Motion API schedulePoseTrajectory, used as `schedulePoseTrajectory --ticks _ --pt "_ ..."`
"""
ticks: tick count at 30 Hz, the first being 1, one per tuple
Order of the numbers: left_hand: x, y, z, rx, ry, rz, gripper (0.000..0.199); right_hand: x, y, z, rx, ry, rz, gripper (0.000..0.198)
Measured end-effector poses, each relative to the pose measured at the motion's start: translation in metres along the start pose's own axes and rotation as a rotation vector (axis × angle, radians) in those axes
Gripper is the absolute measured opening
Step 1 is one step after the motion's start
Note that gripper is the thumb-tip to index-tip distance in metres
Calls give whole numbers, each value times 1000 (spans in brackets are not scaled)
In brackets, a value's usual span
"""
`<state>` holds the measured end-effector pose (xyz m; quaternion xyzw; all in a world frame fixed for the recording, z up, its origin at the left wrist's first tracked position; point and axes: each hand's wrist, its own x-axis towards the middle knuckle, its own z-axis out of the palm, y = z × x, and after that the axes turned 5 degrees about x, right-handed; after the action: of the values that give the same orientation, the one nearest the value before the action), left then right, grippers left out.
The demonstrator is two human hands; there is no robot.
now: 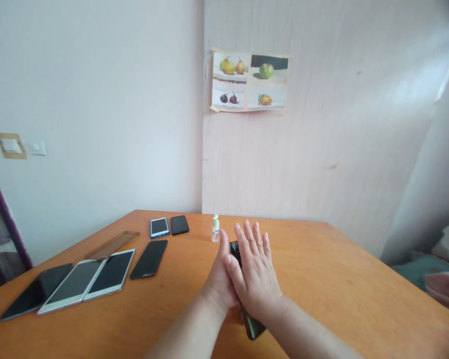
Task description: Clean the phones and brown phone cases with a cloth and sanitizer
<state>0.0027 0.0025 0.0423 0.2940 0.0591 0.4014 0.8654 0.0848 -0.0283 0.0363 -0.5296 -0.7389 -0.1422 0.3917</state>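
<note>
A dark green smartphone (252, 324) is tilted between my two hands, its camera end (235, 247) away from me and its back towards my right palm. My left hand (219, 279) supports it from the left side; its thumb points up and its other fingers are hidden. Flat across the phone's back lies my right hand (256, 271), fingers stretched out and slightly apart, covering the phone's middle. Just beyond my left thumb stands a small clear pump bottle (215, 230) with a pale green top.
Left on the orange wooden table (314, 269) lie a black phone (148, 259), two white tablets (75, 281) (112, 269), a black tablet (37, 291), a brown clear case (114, 245), a blue-edged phone (159, 227) and another dark phone (179, 225). A wall stands behind.
</note>
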Motion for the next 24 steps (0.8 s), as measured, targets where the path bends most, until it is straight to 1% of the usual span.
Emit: schedulePoseTrajectory --ticks 2,4,6,8,12,16,20,24 --pt "0 4 -2 -23 72 -49 77 -28 2 0 17 -12 -61 70" --pt "0 7 -2 -42 153 -50 76 -50 4 -1 35 -45 -100 74" --pt "-1 10 0 -52 212 -18 72 -61 6 -4 38 -62 -113 77" --pt "-3 12 3 -49 229 6 69 -60 6 -6 32 -76 -110 79" --pt "-4 10 8 -32 149 12 76 -38 1 -10 26 -87 -110 82" --pt "-3 -1 10 -2 50 66 80 -9 -6 -7 25 -23 -117 82" --pt "-5 -8 12 77 -21 44 77 19 -11 -5 61 57 -30 76" --pt "-8 -7 16 96 -84 94 77 49 -7 -6 84 115 77 73"
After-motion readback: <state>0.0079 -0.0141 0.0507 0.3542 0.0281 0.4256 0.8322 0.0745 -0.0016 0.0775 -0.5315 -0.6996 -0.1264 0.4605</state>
